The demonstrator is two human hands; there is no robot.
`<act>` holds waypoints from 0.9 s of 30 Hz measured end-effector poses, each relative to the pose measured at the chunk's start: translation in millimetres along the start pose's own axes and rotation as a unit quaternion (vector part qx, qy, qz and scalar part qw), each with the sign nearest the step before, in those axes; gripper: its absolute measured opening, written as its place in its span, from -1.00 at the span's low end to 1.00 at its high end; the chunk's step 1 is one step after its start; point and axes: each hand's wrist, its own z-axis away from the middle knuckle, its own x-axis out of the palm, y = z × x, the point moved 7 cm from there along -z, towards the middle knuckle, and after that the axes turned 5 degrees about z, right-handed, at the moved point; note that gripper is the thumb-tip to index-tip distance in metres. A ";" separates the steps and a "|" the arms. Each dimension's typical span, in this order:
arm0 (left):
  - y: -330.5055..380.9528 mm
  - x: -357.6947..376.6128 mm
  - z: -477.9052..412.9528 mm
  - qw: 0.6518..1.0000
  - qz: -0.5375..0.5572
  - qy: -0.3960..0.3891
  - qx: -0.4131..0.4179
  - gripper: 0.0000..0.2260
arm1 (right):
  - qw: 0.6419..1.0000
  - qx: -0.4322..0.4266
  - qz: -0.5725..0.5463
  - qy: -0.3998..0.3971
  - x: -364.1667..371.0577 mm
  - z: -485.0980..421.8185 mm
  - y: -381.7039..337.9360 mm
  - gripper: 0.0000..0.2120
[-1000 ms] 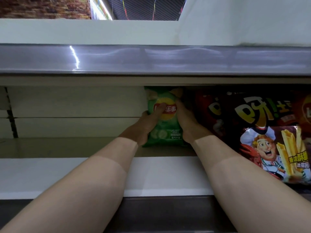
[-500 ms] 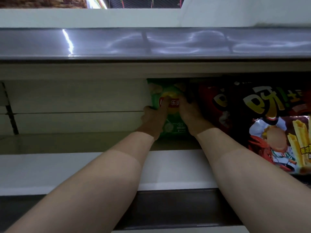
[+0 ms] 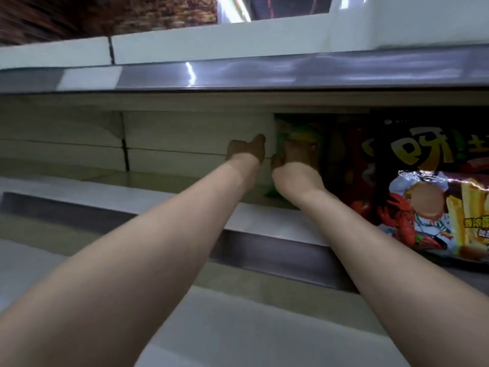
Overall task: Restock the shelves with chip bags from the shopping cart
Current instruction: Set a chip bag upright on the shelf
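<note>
Green chip bag [image 3: 300, 133] upright at shelf [image 3: 111, 193] back. Right hand [image 3: 294, 160] covers its front, grip unclear. Left hand [image 3: 246, 151] just left, apart, fingers blurred. Dark snack bag [image 3: 423, 160] crowds right.

Green chip bag [image 3: 300, 132] stands upright on shelf [image 3: 148, 178].

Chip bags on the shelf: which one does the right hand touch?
The green bag, leftmost in the row; the right hand rests on its front. The dark cartoon-chef bag lies further right.
</note>
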 end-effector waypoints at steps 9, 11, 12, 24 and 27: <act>-5.0 -131.3 104.8 0.986 0.036 0.160 -0.026 -0.86 | 0.972 -0.210 -0.096 -0.047 16.6 100.2 -74.6 -0.73; -12.1 -165.9 128.1 0.980 0.028 0.196 -0.031 -0.84 | 0.959 -0.244 -0.121 -0.071 26.2 124.9 -93.5 -0.75; -16.6 -183.7 138.8 0.976 0.022 0.216 -0.036 -0.83 | 0.953 -0.260 -0.133 -0.086 32.0 137.6 -102.7 -0.75; -138.6 -377.3 273.5 0.890 -0.028 0.404 -0.208 -0.82 | 0.863 -0.306 -0.154 -0.371 173.1 317.0 -174.3 -0.72; -181.1 -424.7 315.8 0.862 -0.030 0.432 -0.263 -0.87 | 0.834 -0.301 -0.149 -0.438 213.5 368.7 -181.6 -0.75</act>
